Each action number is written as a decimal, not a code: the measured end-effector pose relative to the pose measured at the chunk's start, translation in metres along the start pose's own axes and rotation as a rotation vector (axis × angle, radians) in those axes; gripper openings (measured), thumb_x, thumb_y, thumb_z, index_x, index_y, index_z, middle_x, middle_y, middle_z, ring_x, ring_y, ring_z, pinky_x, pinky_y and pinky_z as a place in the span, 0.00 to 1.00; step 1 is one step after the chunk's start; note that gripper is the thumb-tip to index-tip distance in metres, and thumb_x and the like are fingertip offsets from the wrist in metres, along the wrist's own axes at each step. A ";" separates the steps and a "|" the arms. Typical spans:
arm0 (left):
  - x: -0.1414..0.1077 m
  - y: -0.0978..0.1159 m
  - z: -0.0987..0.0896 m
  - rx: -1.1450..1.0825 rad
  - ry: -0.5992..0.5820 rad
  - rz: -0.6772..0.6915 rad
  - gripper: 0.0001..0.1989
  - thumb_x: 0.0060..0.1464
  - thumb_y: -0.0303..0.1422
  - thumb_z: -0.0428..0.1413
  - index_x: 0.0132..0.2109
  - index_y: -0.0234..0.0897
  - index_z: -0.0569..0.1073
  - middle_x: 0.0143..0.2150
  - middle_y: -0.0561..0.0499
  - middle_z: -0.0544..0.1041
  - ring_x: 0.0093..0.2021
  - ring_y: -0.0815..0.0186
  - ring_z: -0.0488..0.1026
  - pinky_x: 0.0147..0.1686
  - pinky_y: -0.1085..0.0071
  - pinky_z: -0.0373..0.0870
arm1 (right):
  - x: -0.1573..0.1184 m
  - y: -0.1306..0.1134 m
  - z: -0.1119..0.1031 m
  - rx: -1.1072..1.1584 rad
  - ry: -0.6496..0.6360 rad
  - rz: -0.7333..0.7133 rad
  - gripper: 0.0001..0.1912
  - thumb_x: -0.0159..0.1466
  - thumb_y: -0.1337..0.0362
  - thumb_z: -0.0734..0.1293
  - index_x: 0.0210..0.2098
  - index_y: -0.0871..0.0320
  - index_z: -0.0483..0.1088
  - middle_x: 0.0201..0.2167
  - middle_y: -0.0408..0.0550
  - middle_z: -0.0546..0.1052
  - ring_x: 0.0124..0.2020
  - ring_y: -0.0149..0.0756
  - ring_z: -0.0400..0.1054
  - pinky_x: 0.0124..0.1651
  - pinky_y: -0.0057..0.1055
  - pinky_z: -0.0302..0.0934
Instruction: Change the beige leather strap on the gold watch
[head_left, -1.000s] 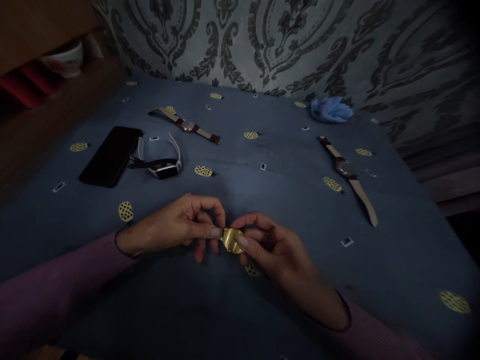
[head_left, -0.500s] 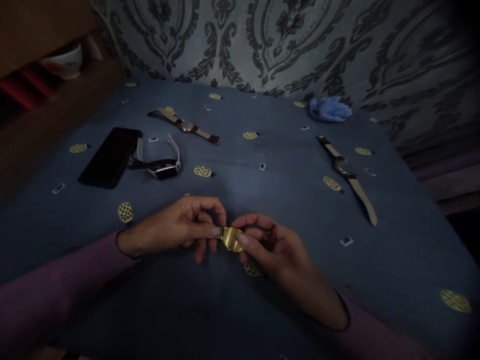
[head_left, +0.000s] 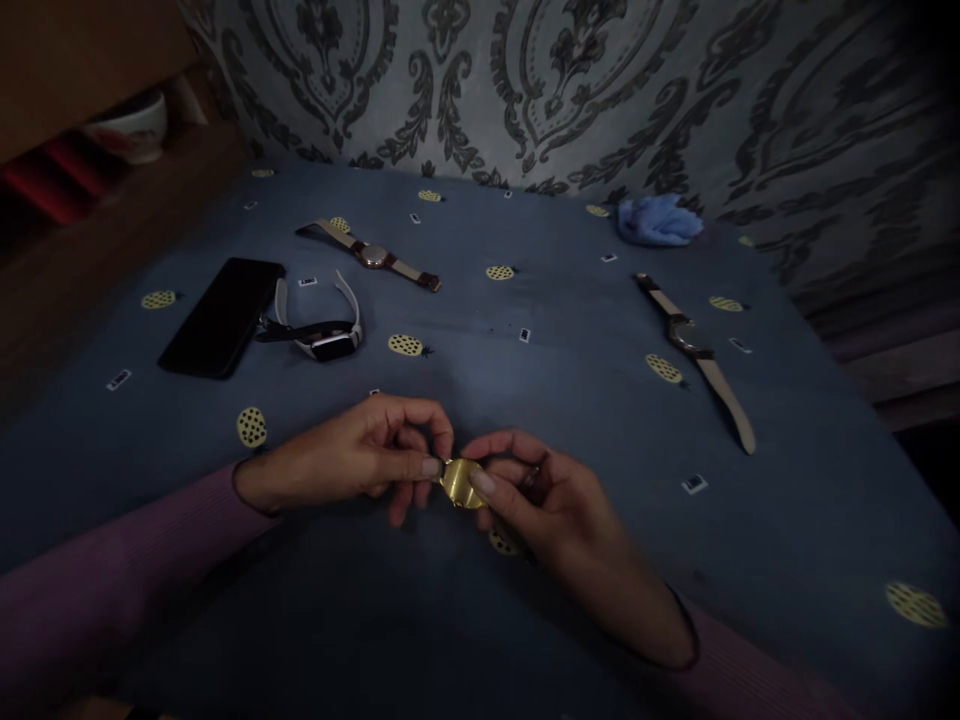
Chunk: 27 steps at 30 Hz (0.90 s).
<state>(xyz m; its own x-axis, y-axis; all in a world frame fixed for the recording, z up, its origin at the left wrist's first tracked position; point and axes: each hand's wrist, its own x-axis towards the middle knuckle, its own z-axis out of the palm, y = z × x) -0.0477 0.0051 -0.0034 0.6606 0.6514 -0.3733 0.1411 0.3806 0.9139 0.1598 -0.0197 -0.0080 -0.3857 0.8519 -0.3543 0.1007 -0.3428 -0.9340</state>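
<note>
A gold-coloured watch [head_left: 461,483] is held between my two hands, low in the middle of the head view, above the blue patterned cloth [head_left: 465,400]. My left hand [head_left: 375,455] pinches its dark strap end at the left of the case with thumb and fingers. With the thumb on the gold face of the case, my right hand [head_left: 547,495] grips the right side. Fingers hide most of the strap.
A black phone [head_left: 223,318] lies at the left beside a smartwatch with a pale band [head_left: 334,346]. Behind them is a strap watch [head_left: 373,256]. Another strap watch [head_left: 686,336] and a crumpled blue cloth [head_left: 660,220] lie at the right. A bowl [head_left: 139,130] stands on the shelf.
The gold watch has tilted and shifted very slightly left and down between my fingers. Both hands keep their hold, nearly in place.
</note>
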 end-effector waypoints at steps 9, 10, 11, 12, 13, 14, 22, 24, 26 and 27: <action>0.003 0.000 0.000 -0.050 0.012 -0.021 0.05 0.59 0.31 0.56 0.38 0.34 0.69 0.25 0.56 0.74 0.19 0.76 0.70 0.17 0.83 0.55 | 0.001 0.003 0.003 0.008 0.040 -0.020 0.12 0.61 0.57 0.70 0.38 0.58 0.69 0.18 0.37 0.69 0.19 0.26 0.61 0.22 0.23 0.57; 0.003 0.000 -0.001 -0.059 0.013 -0.021 0.05 0.59 0.31 0.57 0.37 0.34 0.69 0.25 0.55 0.75 0.19 0.76 0.70 0.17 0.83 0.55 | 0.001 0.004 0.003 0.002 0.048 -0.031 0.11 0.61 0.58 0.70 0.38 0.58 0.69 0.18 0.37 0.70 0.20 0.26 0.61 0.23 0.24 0.58; 0.004 0.000 -0.001 -0.066 0.013 -0.023 0.05 0.59 0.31 0.57 0.37 0.34 0.69 0.25 0.55 0.75 0.19 0.76 0.70 0.17 0.83 0.55 | 0.001 0.004 0.004 -0.004 0.054 -0.041 0.10 0.61 0.58 0.70 0.37 0.58 0.69 0.18 0.38 0.70 0.20 0.27 0.62 0.23 0.24 0.58; 0.004 -0.001 -0.002 -0.074 0.012 -0.028 0.04 0.58 0.30 0.57 0.37 0.34 0.69 0.25 0.55 0.75 0.19 0.76 0.70 0.16 0.83 0.55 | 0.000 0.004 0.004 -0.012 0.056 -0.049 0.10 0.62 0.59 0.70 0.37 0.58 0.69 0.18 0.38 0.70 0.20 0.27 0.62 0.24 0.24 0.58; 0.004 -0.001 -0.002 -0.083 0.010 -0.032 0.04 0.58 0.30 0.57 0.36 0.34 0.69 0.25 0.55 0.75 0.18 0.76 0.70 0.16 0.83 0.55 | 0.000 0.004 0.004 -0.018 0.056 -0.052 0.09 0.62 0.59 0.69 0.37 0.59 0.70 0.18 0.38 0.70 0.20 0.27 0.61 0.24 0.24 0.58; 0.004 -0.001 -0.002 -0.090 0.009 -0.036 0.04 0.58 0.30 0.57 0.36 0.34 0.69 0.25 0.55 0.75 0.18 0.76 0.70 0.16 0.83 0.54 | 0.000 0.004 0.004 -0.022 0.056 -0.051 0.09 0.62 0.59 0.69 0.37 0.59 0.70 0.18 0.38 0.70 0.20 0.26 0.61 0.24 0.24 0.57; 0.004 0.001 0.000 -0.108 0.034 -0.054 0.06 0.56 0.31 0.58 0.34 0.34 0.67 0.24 0.55 0.76 0.17 0.76 0.69 0.14 0.83 0.51 | -0.001 0.005 0.004 -0.036 0.063 -0.055 0.09 0.62 0.59 0.68 0.36 0.58 0.69 0.18 0.38 0.69 0.19 0.27 0.59 0.22 0.25 0.56; 0.004 0.002 0.001 -0.109 0.033 -0.049 0.07 0.56 0.31 0.58 0.33 0.34 0.67 0.24 0.55 0.76 0.17 0.76 0.69 0.14 0.83 0.51 | -0.001 0.005 0.003 -0.038 0.064 -0.071 0.09 0.62 0.58 0.68 0.36 0.58 0.69 0.18 0.38 0.70 0.19 0.27 0.60 0.23 0.25 0.56; 0.004 0.002 0.000 -0.111 0.028 -0.044 0.07 0.56 0.30 0.58 0.33 0.34 0.67 0.24 0.55 0.76 0.17 0.76 0.69 0.14 0.83 0.51 | -0.001 0.005 0.003 -0.044 0.066 -0.085 0.09 0.62 0.58 0.69 0.35 0.58 0.69 0.19 0.39 0.70 0.20 0.28 0.61 0.24 0.26 0.57; 0.004 0.002 0.000 -0.113 0.024 -0.040 0.07 0.57 0.30 0.57 0.34 0.34 0.67 0.24 0.55 0.76 0.17 0.76 0.69 0.14 0.83 0.51 | 0.000 0.005 0.003 -0.045 0.068 -0.089 0.09 0.62 0.58 0.69 0.35 0.58 0.70 0.19 0.39 0.70 0.21 0.28 0.62 0.24 0.26 0.58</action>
<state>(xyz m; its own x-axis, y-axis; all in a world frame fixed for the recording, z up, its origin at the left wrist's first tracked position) -0.0449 0.0083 -0.0028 0.6377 0.6493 -0.4144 0.0826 0.4772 0.8749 0.1573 -0.0230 -0.0122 -0.3322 0.9036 -0.2705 0.1102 -0.2476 -0.9626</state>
